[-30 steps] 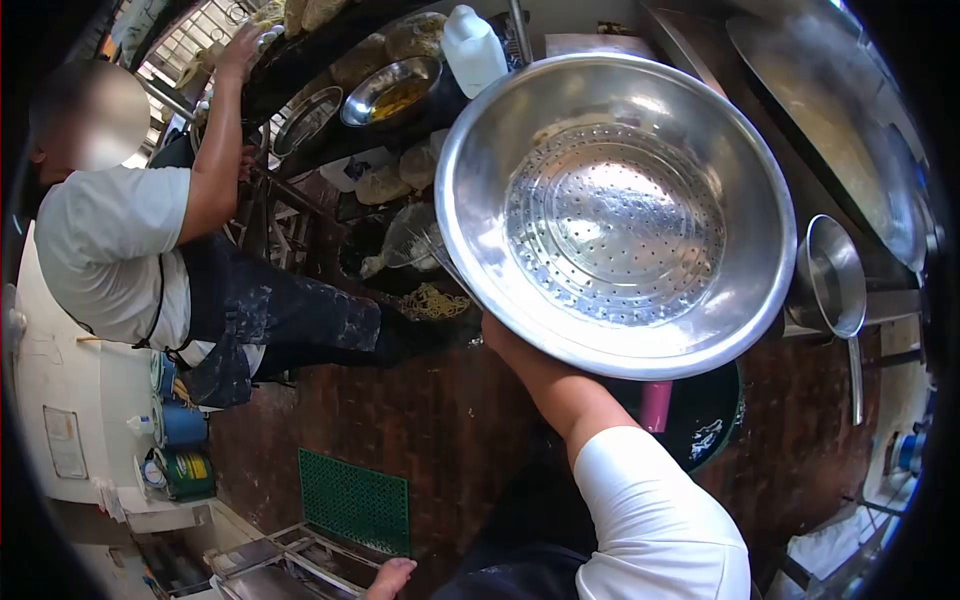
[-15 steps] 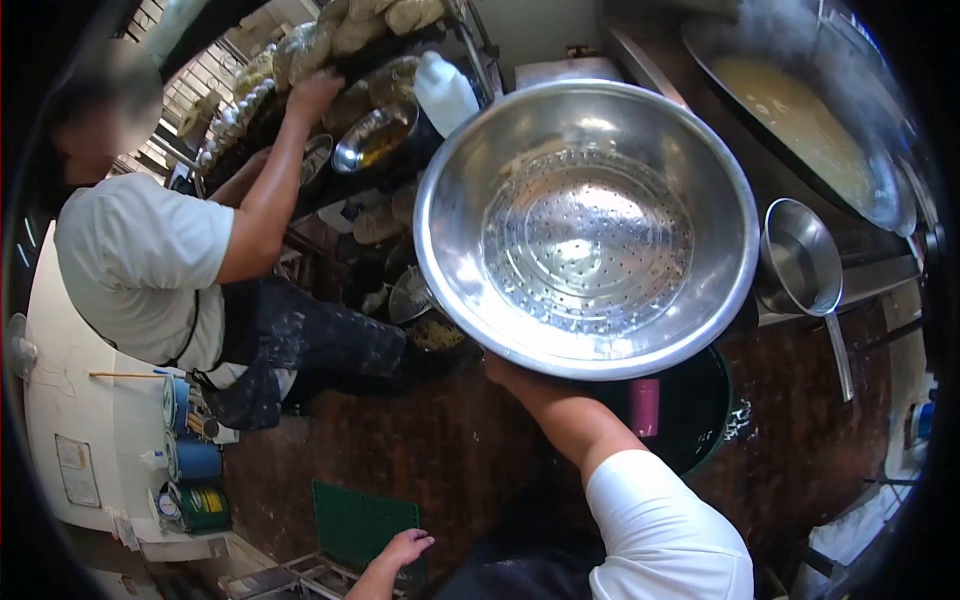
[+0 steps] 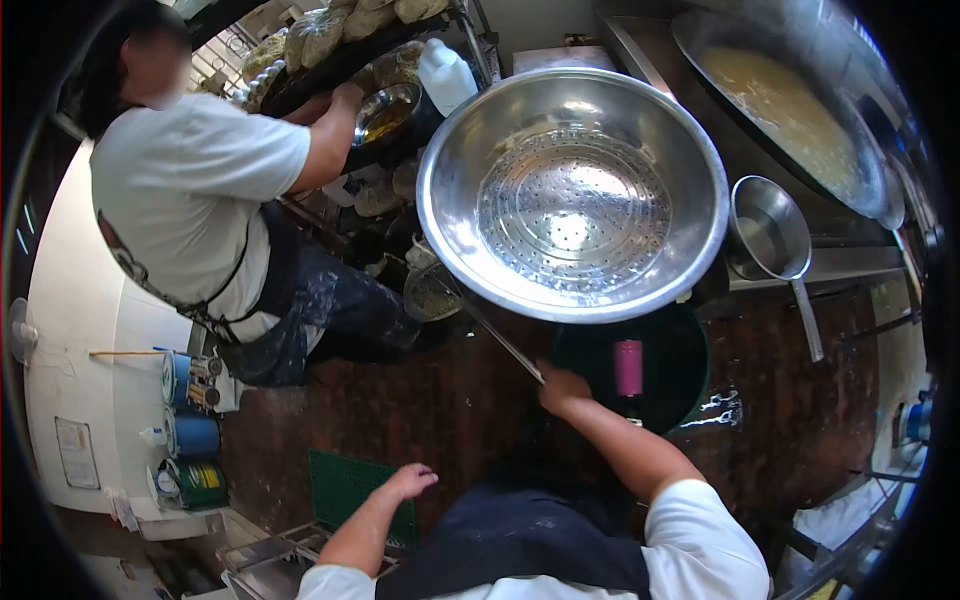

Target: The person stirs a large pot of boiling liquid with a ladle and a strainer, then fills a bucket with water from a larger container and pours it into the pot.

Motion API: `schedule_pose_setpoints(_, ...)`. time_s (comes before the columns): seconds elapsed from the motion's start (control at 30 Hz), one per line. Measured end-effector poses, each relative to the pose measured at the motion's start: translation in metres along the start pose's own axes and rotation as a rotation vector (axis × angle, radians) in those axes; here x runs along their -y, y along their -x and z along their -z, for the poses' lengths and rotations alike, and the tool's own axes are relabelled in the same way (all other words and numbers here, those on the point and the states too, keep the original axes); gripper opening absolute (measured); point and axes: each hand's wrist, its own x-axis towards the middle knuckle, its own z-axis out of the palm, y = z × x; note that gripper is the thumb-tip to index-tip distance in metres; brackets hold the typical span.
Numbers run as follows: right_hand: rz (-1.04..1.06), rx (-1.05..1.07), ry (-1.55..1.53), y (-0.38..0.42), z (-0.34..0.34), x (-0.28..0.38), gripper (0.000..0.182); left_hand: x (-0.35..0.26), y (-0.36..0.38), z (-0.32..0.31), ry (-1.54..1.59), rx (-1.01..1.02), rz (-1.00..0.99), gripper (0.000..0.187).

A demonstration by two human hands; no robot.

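Note:
My right hand is closed around the long thin handle of a wire-mesh strainer, whose round head lies to the upper left beside the co-worker's leg. Just beyond this hand, a large steel perforated colander sits at waist height. A dark green tub stands below it, with a pink cylindrical object in or over it. My left hand hangs free at lower centre, fingers loosely stretched out and holding nothing, above a green perforated mat.
A steaming wok of cloudy liquid is at upper right, with a steel long-handled pot near it. At left, a co-worker reaches toward a metal bowl beside a white jug. Blue buckets line the left wall.
My right hand has come from under the colander's rim toward me, and the strainer handle now shows in it. My left hand has risen slightly. The co-worker's raised arm has lowered toward the bowl.

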Motion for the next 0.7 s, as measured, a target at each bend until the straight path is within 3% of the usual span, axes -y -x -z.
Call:
schedule_pose_setpoints(0.03,0.038,-0.046,0.032,0.033,-0.003,-0.019,0.047,-0.013,0.007,0.003,0.014,0.006,0.024,0.047)
schedule_pose_setpoints(0.1,0.102,-0.086,0.071,0.098,0.005,-0.054,0.048,0.007,-0.022,-0.003,0.024,-0.067,-0.135,0.045)
schedule_pose_setpoints(0.23,0.114,-0.026,0.105,0.231,0.066,-0.102,0.045,-0.046,-0.023,0.021,0.255,-0.176,-0.045,0.047)
schedule_pose_setpoints(0.37,0.141,-0.055,0.208,0.366,0.130,-0.165,0.047,-0.137,0.052,0.016,0.511,-0.293,0.101,0.052)
schedule_pose_setpoints(0.57,-0.059,-0.117,0.342,0.543,0.183,-0.247,0.050,-0.271,0.085,-0.060,0.555,-0.152,-0.029,0.049)
schedule_pose_setpoints(0.7,-0.198,-0.222,0.347,0.630,0.184,-0.286,0.053,-0.391,0.095,-0.113,0.325,-0.010,-0.188,0.044)
